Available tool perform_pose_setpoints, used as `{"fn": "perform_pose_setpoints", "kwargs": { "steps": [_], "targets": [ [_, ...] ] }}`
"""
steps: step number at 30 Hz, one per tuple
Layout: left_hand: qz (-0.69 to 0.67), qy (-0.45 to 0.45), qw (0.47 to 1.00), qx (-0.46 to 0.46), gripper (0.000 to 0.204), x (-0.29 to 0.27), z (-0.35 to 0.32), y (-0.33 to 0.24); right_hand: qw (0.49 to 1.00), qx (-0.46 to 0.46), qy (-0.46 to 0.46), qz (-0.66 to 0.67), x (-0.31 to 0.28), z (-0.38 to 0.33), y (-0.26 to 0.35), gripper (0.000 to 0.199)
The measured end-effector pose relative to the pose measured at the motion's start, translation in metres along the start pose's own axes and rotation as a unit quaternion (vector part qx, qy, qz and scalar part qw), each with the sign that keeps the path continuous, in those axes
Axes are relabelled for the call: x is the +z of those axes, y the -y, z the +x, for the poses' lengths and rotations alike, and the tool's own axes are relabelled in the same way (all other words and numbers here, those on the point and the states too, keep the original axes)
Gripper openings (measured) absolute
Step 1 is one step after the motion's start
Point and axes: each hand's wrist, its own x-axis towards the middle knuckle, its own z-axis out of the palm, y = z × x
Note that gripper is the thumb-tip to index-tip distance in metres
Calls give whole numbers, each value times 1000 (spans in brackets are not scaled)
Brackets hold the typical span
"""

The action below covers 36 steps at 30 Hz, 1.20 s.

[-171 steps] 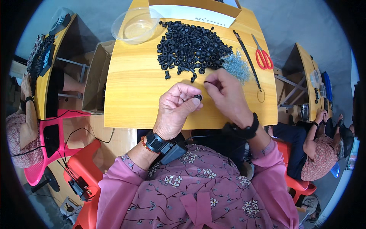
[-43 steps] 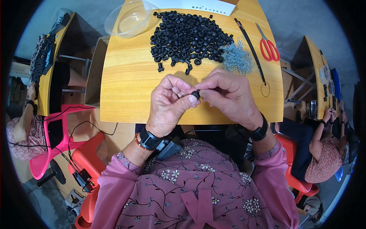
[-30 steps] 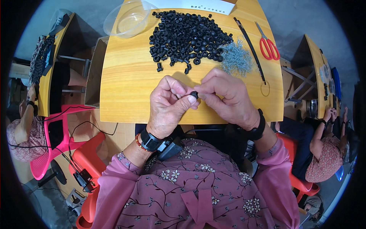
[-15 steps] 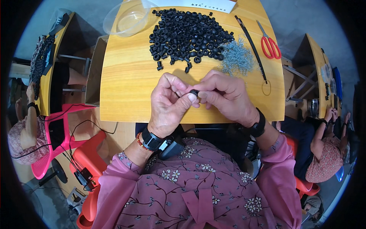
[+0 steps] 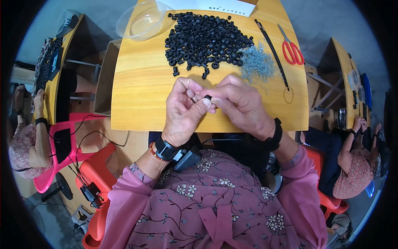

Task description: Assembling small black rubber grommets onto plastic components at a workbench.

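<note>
Above the near edge of the table, my left hand (image 5: pixel 183 110) pinches a small black bead (image 5: pixel 207 97) between thumb and fingers. My right hand (image 5: pixel 241 103) meets it there, its thumb and forefinger pressed together right beside the bead. Whatever those right fingertips grip is too small or hidden to name. Beyond my hands lies a heap of black beads (image 5: pixel 203 39), cylinders and rounder pieces mixed. To its right spreads a pile of tiny pale blue-grey pieces (image 5: pixel 258 64), too fine to make out singly.
Red-handled scissors (image 5: pixel 292 52) and a thin black rod (image 5: pixel 272 54) with a loop at its end lie on the table's right. A clear plastic bowl (image 5: pixel 145 25) stands far left beside a white box or card (image 5: pixel 207 5). Other people sit at tables on both sides.
My hands stay together, with the right fingers slightly closer to the left and the bead showing a little less. At the left, another person's hand and arm have shifted.
</note>
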Motion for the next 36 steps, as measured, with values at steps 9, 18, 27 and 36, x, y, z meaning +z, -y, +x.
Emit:
{"fn": "perform_pose_setpoints", "kwargs": {
  "steps": [9, 18, 27, 36],
  "targets": [
    [-36, -21, 999, -3, 27, 4, -1, -3, 999, 9, -3, -32, -3, -5, 3, 27],
    [-118, -32, 991, -62, 29, 1, 0, -9, 999, 32, -36, -8, 18, -7, 4, 41],
    [-165, -56, 982, -74, 28, 2, -4, -9, 990, -7, -66, -122, 26, -1, 0, 31],
    [-184, -42, 979, -81, 28, 1, -4, -7, 991, -8, -107, -81, 32, -2, -2, 28]
  ]
}}
